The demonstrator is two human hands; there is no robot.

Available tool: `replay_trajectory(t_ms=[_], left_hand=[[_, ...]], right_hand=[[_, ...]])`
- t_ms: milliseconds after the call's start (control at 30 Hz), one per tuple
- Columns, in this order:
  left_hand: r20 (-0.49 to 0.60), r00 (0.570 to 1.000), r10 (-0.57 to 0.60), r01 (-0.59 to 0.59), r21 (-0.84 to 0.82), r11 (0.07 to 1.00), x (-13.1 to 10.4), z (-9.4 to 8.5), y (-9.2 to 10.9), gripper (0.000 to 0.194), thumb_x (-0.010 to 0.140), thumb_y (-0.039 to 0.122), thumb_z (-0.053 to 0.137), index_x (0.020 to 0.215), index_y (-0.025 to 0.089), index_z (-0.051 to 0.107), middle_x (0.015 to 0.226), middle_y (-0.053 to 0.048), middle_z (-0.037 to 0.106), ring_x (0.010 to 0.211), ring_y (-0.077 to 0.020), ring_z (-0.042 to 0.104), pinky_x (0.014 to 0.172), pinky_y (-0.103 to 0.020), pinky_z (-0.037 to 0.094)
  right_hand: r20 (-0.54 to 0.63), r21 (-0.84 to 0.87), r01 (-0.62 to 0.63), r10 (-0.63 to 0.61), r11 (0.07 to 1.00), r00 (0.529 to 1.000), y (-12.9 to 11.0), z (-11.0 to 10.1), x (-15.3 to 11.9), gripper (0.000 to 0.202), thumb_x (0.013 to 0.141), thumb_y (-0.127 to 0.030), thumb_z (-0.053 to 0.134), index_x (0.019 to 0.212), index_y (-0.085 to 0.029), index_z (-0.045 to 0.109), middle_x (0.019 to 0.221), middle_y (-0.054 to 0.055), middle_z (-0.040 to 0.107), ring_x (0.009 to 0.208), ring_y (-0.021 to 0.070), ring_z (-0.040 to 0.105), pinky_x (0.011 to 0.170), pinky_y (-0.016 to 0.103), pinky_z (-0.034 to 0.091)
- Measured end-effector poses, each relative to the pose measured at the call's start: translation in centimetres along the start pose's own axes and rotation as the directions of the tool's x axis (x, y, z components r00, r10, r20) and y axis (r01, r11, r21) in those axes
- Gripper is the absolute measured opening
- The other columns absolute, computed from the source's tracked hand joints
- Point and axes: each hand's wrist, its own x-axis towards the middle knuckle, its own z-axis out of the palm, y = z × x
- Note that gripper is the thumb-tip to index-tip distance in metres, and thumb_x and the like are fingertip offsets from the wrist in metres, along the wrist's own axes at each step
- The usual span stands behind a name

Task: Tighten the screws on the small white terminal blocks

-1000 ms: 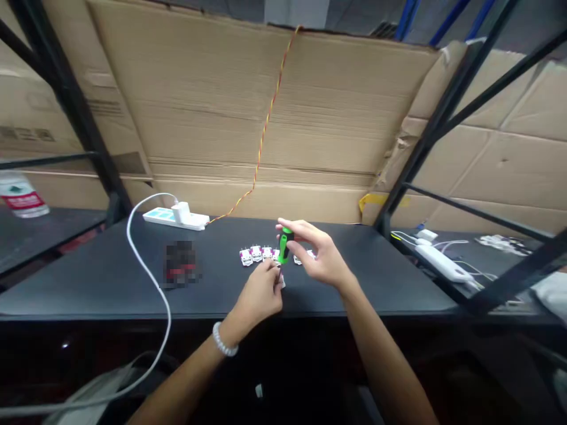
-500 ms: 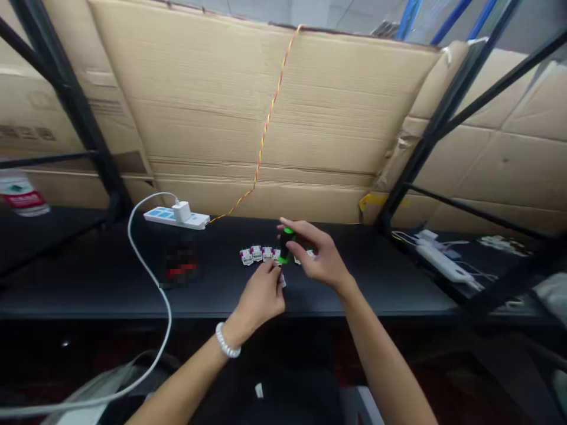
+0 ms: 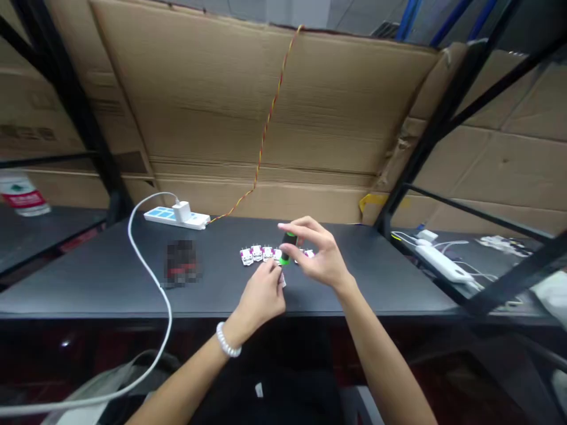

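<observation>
A short screwdriver (image 3: 287, 248) with a black and green handle stands tilted slightly, its tip pointing down. My right hand (image 3: 316, 251) has thumb and fingers around that handle, the forefinger stretched over its top. Just below, my left hand (image 3: 261, 295) pinches a small white part (image 3: 282, 280) against the dark tabletop, mostly hidden by the fingers. The screwdriver's tip is at my left fingertips; its exact contact cannot be seen. Behind the hands, several small white and purple parts (image 3: 247, 256) lie in a row, some partly covered by my right hand.
On the black table (image 3: 221, 295) a white power strip (image 3: 195, 221) with a plugged-in charger stands at the back left. A white cable (image 3: 146, 265) loops down over the front edge. Left of my hands lies a blurred dark object (image 3: 181, 262). Cardboard (image 3: 199, 118) walls the back.
My right fingers have shifted and spread a little around the screwdriver's top, and the handle leans slightly more to the right. My left hand stays put. The picture's lighting has changed.
</observation>
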Motion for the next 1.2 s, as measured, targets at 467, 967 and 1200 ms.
replay_trajectory(t_ms=[467, 967, 1200], left_hand=[[-0.002, 1.000, 0.007, -0.007, 0.016, 1.000, 0.08, -0.01, -0.01, 0.018, 0.084, 0.001, 0.056, 0.088, 0.019, 0.060, 0.102, -0.011, 0.063, 0.096, -0.0268, 0.063, 0.090, -0.043, 0.059], [0.012, 1.000, 0.016, -0.016, -0.005, 1.000, 0.11, 0.10, -0.08, 0.017, 0.085, 0.003, 0.055, 0.085, 0.019, 0.060, 0.100, -0.011, 0.062, 0.092, -0.0255, 0.061, 0.087, -0.041, 0.058], [0.021, 1.000, -0.001, 0.002, -0.039, 0.999, 0.20, 0.01, -0.08, 0.019, 0.082, 0.001, 0.056, 0.083, 0.019, 0.058, 0.099, -0.010, 0.062, 0.091, -0.0258, 0.061, 0.086, -0.041, 0.056]], right_hand=[[0.052, -0.011, -0.062, 0.062, 0.998, 0.997, 0.17, -0.27, -0.01, 0.047, 0.099, -0.034, 0.071, 0.145, -0.030, 0.067, 0.125, 0.010, 0.072, 0.106, 0.0234, 0.071, 0.092, 0.040, 0.063], [0.061, 0.076, -0.035, 0.030, 0.997, 0.998, -0.25, 0.10, 0.08, 0.042, 0.102, -0.023, 0.064, 0.144, -0.031, 0.068, 0.121, 0.007, 0.076, 0.102, 0.0200, 0.073, 0.088, 0.035, 0.062], [0.120, 0.064, -0.085, 0.077, 0.994, 0.990, -0.18, -0.22, 0.37, 0.047, 0.102, -0.024, 0.062, 0.149, -0.029, 0.064, 0.129, 0.010, 0.075, 0.109, 0.0222, 0.072, 0.093, 0.038, 0.062]])
